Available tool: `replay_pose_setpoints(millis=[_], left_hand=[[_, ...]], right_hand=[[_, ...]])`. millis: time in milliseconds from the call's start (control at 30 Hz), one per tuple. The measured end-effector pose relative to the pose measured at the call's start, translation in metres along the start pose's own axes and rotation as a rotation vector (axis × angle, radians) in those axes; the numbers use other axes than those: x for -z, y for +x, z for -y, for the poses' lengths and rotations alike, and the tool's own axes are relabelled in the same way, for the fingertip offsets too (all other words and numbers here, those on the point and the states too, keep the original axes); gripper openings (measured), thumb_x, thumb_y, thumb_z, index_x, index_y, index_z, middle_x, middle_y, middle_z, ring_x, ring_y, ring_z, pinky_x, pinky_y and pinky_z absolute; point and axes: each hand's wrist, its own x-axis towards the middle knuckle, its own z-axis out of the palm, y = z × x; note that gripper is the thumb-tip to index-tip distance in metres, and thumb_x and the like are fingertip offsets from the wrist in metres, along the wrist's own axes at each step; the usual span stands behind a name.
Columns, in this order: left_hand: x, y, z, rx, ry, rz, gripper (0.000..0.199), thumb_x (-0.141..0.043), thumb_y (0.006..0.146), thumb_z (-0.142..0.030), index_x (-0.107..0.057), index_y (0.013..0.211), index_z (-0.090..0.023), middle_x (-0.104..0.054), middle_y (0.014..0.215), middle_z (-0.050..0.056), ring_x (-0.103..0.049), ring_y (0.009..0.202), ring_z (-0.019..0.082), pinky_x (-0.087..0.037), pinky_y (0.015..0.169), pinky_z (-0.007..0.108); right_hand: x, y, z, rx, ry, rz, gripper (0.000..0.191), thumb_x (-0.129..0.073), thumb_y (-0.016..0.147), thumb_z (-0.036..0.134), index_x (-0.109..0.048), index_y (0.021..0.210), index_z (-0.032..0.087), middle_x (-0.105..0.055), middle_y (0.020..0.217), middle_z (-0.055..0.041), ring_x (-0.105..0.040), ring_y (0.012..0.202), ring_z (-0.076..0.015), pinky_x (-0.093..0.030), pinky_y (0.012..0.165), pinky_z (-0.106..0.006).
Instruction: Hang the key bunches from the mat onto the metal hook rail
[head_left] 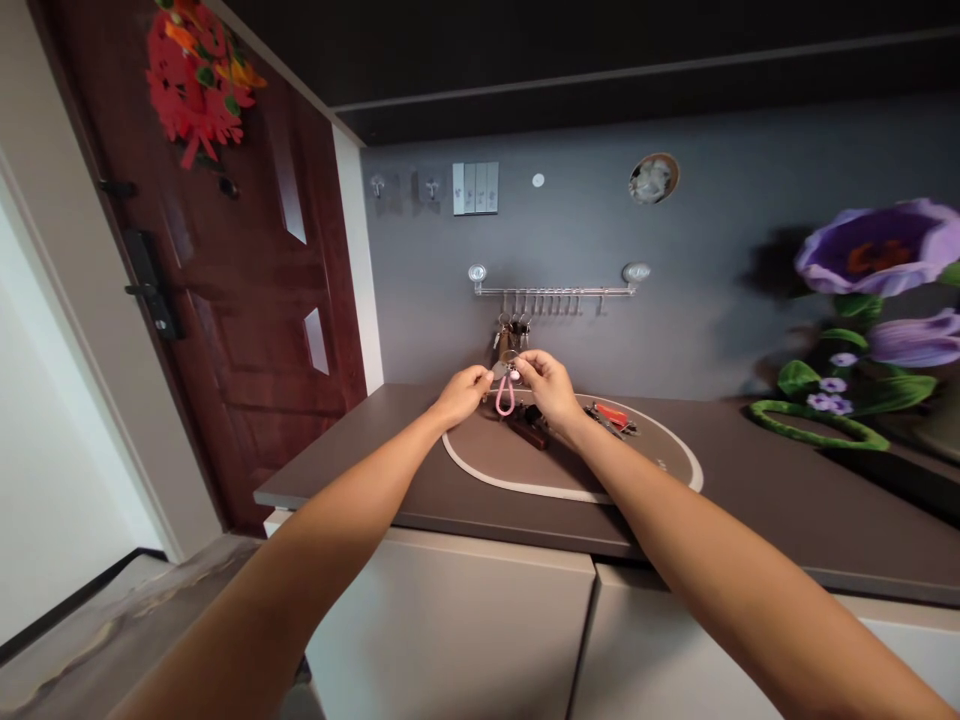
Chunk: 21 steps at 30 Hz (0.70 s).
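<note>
Above the mat, both hands are raised close together over a bunch on a thin metal key ring (511, 355). My right hand (551, 388) pinches the ring between thumb and fingertips. With thumb and forefinger closed, my left hand (461, 396) grips a flat grey key (499, 370) on the same ring. A pink strap loop (505, 397) with a small pale charm hangs down between the hands. Just behind them, several key bunches (511, 338) hang from the left hooks of a clear wall rail (555, 292).
On the brown mat (517, 473) lie a dark brown key holder (529, 432) and a bunch of keys with a red piece (612, 415). Purple plush flowers (874, 250) stand at the right of the counter (757, 500). A dark red door (247, 300) is at left.
</note>
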Motion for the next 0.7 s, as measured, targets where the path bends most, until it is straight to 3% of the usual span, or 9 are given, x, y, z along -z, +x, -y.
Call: replay_pose_setpoints(millis=[267, 700], left_hand=[[-0.004, -0.003, -0.006, -0.104, 0.066, 0.059, 0.025, -0.034, 0.083, -0.031, -0.047, 0.069, -0.016, -0.050, 0.064, -0.001, -0.046, 0.063, 0.011, -0.036, 0.061, 0.022], [-0.010, -0.001, 0.007, -0.148, 0.312, -0.032, 0.024, -0.034, 0.083, -0.027, -0.054, 0.075, -0.016, -0.057, 0.077, 0.003, -0.049, 0.073, 0.015, -0.035, 0.067, 0.026]], right_hand=[[0.003, 0.002, -0.003, -0.097, 0.193, -0.019, 0.025, -0.060, 0.066, 0.039, -0.051, 0.077, 0.019, -0.054, 0.066, 0.0024, -0.051, 0.061, -0.0103, -0.043, 0.060, -0.025], [0.009, 0.005, 0.002, -0.159, 0.213, -0.164, 0.026, -0.059, 0.066, 0.041, -0.051, 0.075, 0.018, -0.051, 0.065, 0.0034, -0.049, 0.054, -0.0087, -0.042, 0.053, -0.022]])
